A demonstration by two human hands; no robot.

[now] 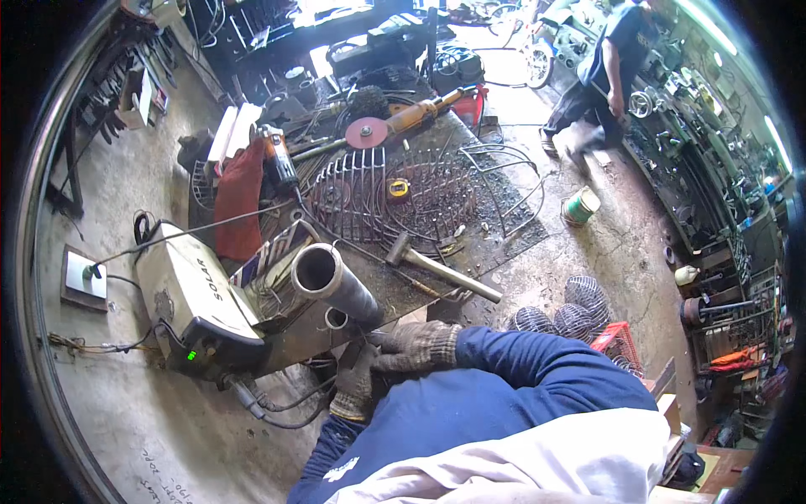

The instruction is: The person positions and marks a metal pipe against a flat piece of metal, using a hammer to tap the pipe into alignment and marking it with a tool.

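Looking down at a cluttered metal worktop [504,239], centre of frame. Steel pipe [336,286] lying just left of centre, open end facing up-left toward the lens, far end running down-right toward the 2 gloved hands.

Left hand [357,378], in a grey work glove, sitting low centre, just under the pipe's near end and beside a small short ring of tube [336,318]. Fingers curling downward at the worktop edge; unable to tell whether gripping anything, since the palm side is hidden. Right hand [416,346], also gloved, lying across just right of the left one, knuckles up, fingers folded and resting over the left glove; no object visible inside that grip either.

Judging the pipe: thick-walled, rigid, likely heavy for 1 hand, smooth and round, so prone to rolling and slipping in a glove. Best hold probably around the near end with fingers wrapping the full curve, 2nd hand supporting further up toward the open mouth. Near end sitting immediately above and touching or almost touching the left glove; cannot tell which.

Also noting: hammer [441,267] right of the pipe, wire grille [403,197] above it, angle grinder [395,122] upper centre, welding machine [197,307] at left.
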